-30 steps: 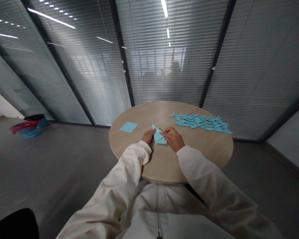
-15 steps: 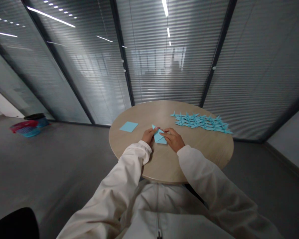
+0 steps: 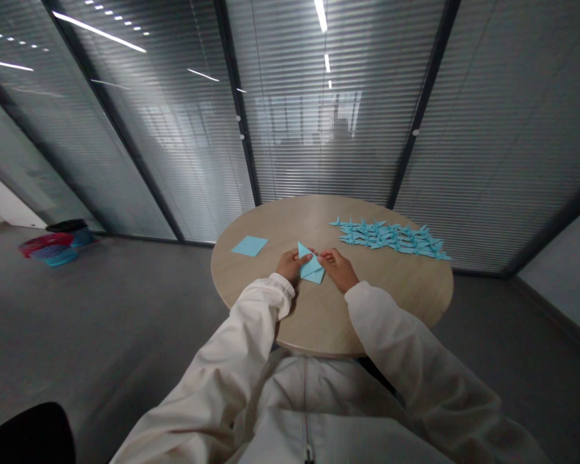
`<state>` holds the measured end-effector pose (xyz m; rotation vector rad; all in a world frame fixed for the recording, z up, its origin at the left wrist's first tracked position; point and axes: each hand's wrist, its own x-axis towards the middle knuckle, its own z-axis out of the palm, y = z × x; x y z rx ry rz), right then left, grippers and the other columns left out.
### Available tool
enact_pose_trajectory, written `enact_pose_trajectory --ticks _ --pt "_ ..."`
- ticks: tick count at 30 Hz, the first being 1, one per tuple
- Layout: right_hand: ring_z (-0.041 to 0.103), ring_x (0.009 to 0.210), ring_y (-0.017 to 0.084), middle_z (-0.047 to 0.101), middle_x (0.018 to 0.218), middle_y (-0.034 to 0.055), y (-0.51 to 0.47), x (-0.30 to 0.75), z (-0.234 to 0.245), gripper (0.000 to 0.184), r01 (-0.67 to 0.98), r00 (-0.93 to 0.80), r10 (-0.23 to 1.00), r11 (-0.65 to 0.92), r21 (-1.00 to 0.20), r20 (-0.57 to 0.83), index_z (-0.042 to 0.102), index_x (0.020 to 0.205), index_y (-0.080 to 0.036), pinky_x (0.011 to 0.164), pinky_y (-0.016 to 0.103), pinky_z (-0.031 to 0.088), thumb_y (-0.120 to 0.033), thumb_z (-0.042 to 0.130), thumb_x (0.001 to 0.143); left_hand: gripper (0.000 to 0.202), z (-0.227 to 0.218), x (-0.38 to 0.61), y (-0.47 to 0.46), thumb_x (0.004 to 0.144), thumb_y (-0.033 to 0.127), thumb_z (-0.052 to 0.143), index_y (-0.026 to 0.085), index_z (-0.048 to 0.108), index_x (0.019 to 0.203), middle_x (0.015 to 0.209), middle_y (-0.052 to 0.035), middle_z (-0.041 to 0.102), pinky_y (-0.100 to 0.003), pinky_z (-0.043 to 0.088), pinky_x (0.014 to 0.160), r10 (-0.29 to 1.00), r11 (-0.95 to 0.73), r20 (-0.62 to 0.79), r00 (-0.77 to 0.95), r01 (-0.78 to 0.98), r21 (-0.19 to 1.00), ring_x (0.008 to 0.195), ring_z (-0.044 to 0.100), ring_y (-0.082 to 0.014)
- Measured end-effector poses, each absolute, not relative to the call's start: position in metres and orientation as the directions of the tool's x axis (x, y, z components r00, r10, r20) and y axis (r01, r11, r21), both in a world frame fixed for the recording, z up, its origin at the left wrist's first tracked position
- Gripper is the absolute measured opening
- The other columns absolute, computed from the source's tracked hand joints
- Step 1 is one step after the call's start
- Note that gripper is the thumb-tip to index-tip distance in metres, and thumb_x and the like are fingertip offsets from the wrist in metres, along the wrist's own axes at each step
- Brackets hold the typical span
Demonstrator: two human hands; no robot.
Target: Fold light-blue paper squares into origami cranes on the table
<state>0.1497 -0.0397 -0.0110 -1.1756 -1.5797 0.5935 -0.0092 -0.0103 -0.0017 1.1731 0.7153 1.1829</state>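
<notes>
A partly folded piece of light blue origami paper (image 3: 312, 270) is held between my two hands, above the near middle of the round table (image 3: 319, 322). My left hand (image 3: 290, 263) grips its left side, thumb lying on top. At the upper right edge, the fingertips of my right hand (image 3: 337, 267) pinch the paper. One pointed corner sticks up between the hands, and a slanting fold crosses the lower part. To the left lies a flat stack or sheet of blue paper (image 3: 250, 245). Several folded blue paper cranes (image 3: 391, 237) stand in rows at the right.
A glass partition with blinds (image 3: 319, 154) rises right behind the table. On the floor at the left are a red and blue basket (image 3: 51, 250) and a dark-rimmed bin (image 3: 72, 232). A black chair part (image 3: 29, 435) shows at the lower left.
The folded paper has tilted and shifted slightly toward me. My right fingers have drawn back from across its face to its right edge, and the left thumb lies further over it.
</notes>
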Motion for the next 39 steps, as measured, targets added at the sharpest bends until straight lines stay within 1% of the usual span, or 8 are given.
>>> enact_pose_trajectory --ticks 3,6,12,20,27,32,35,39 --pt "0.06 0.071 0.015 0.066 0.077 0.003 -0.035 0.152 -0.017 0.027 0.372 -0.097 0.934 0.355 -0.858 0.345 0.062 0.079 -0.018 0.068 0.027 0.046 -0.044 0.056 0.077 0.052 -0.002 -0.008 -0.012 0.051 0.034 0.082 0.008 0.066 0.093 0.087 -0.0123 0.071 -0.038 0.051 0.077 0.944 -0.03 0.129 0.303 -0.311 0.95 0.076 0.067 -0.0229" --pt "0.058 0.066 0.015 0.065 0.07 0.0016 -0.033 0.154 -0.02 0.033 0.333 -0.146 0.939 0.342 -0.879 0.31 0.063 0.073 -0.016 0.063 0.025 0.044 -0.049 0.057 0.074 0.054 -0.004 -0.008 -0.012 0.051 0.033 0.082 0.008 0.065 0.096 0.087 -0.0128 0.071 -0.039 0.051 0.077 0.943 -0.016 0.118 0.31 -0.313 0.95 0.077 0.067 -0.0236" --pt "0.056 0.062 0.014 0.064 0.067 0.0015 -0.033 0.153 -0.019 0.038 0.249 -0.151 0.946 0.318 -0.915 0.288 0.063 0.071 -0.015 0.059 0.024 0.042 -0.052 0.06 0.069 0.056 -0.006 -0.007 -0.011 0.05 0.036 0.083 0.009 0.066 0.095 0.088 -0.0135 0.071 -0.039 0.052 0.076 0.95 -0.011 0.107 0.295 -0.309 0.951 0.076 0.067 -0.0239" --pt "0.057 0.063 0.014 0.065 0.068 0.0023 -0.032 0.154 -0.021 0.035 0.211 -0.157 0.946 0.313 -0.926 0.284 0.063 0.071 -0.015 0.061 0.026 0.044 -0.049 0.064 0.067 0.055 0.0 -0.007 -0.015 0.046 0.031 0.084 0.009 0.065 0.093 0.084 -0.0128 0.072 -0.036 0.053 0.069 0.963 -0.034 0.109 0.248 -0.291 0.956 0.069 0.066 -0.0211" --pt "0.058 0.062 0.014 0.065 0.067 0.002 -0.034 0.153 -0.019 0.034 0.164 -0.145 0.955 0.282 -0.945 0.259 0.063 0.07 -0.015 0.059 0.025 0.044 -0.048 0.067 0.063 0.055 0.004 -0.007 -0.017 0.043 0.03 0.085 0.01 0.065 0.091 0.08 -0.0106 0.072 -0.033 0.053 0.066 0.966 -0.061 0.125 0.227 -0.273 0.96 0.067 0.066 -0.0201" --pt "0.058 0.062 0.015 0.065 0.066 0.0019 -0.034 0.152 -0.018 0.035 0.157 -0.166 0.955 0.273 -0.949 0.248 0.063 0.069 -0.014 0.059 0.025 0.044 -0.048 0.067 0.063 0.053 0.005 -0.007 -0.016 0.045 0.032 0.084 0.011 0.065 0.09 0.076 -0.0091 0.071 -0.032 0.051 0.062 0.972 -0.108 0.153 0.176 -0.242 0.964 0.065 0.065 -0.0199" --pt "0.058 0.061 0.014 0.065 0.065 0.0017 -0.035 0.152 -0.017 0.034 0.168 -0.171 0.955 0.269 -0.948 0.241 0.062 0.068 -0.015 0.059 0.025 0.044 -0.048 0.067 0.063 0.049 0.002 -0.007 -0.014 0.046 0.033 0.083 0.011 0.067 0.087 0.073 -0.0078 0.071 -0.029 0.05 0.057 0.979 -0.12 0.156 0.129 -0.251 0.961 0.06 0.064 -0.0178" --pt "0.057 0.061 0.014 0.064 0.065 0.0015 -0.036 0.152 -0.015 0.033 0.197 -0.184 0.953 0.277 -0.94 0.242 0.063 0.068 -0.015 0.059 0.025 0.043 -0.047 0.066 0.063 0.043 0.0 -0.006 -0.013 0.049 0.034 0.082 0.011 0.068 0.082 0.069 -0.0067 0.07 -0.025 0.047 0.051 0.979 -0.137 0.168 0.111 -0.247 0.959 0.054 0.061 -0.015"
